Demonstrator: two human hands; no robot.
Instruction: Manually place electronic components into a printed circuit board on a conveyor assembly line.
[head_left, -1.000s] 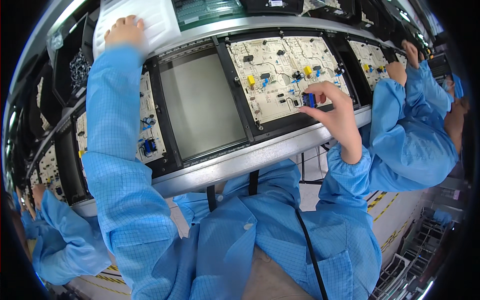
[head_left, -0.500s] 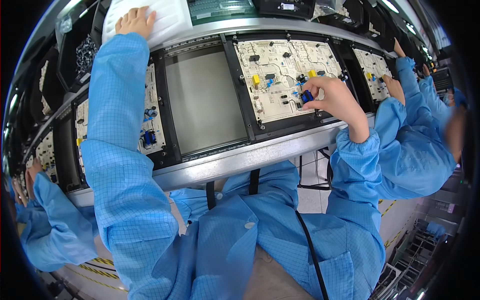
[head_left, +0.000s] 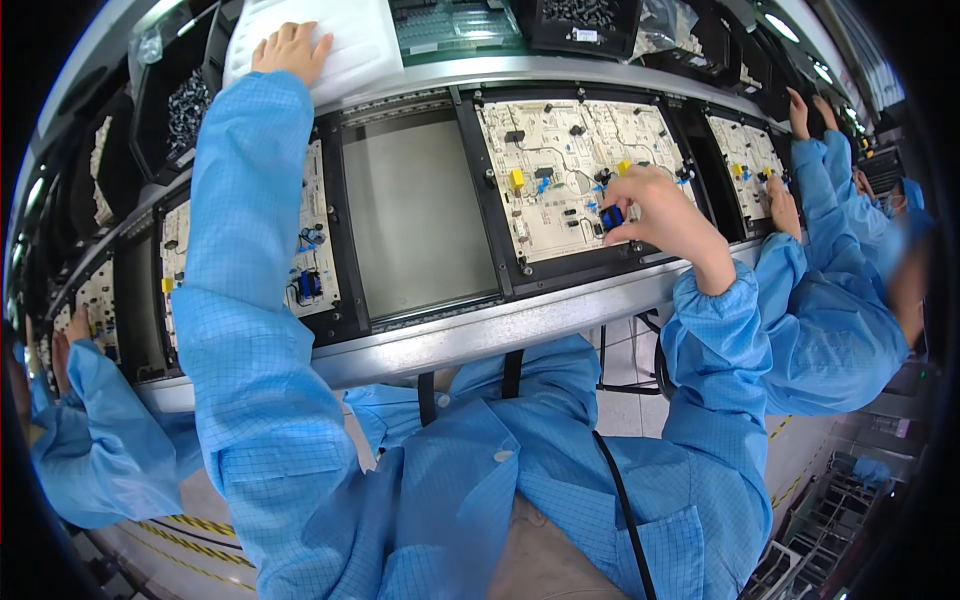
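Silver metal rail (head_left: 430, 348) sweeping across the line, black frames (head_left: 500, 235) set in behind it. Up top, one black bin (head_left: 555, 42) holds a heap of small dark parts; over at far left, another dark bin (head_left: 150, 120) is piled with small silvery pieces. Between them sit a white moulded tray (head_left: 355, 50) and a translucent green tray (head_left: 470, 43), contents too faint to tell. Left arm reaches far forward in blue checked cloth, left hand (head_left: 290, 52) palm-down on the white tray, fingers slightly spread, gripping nothing. Right hand (head_left: 655, 215) arches over the cream circuit board (head_left: 550, 225), thumb and fingers pinching a boxy blue-and-black component (head_left: 612, 216) toward the board's near edge; whether it's seated, can't tell.
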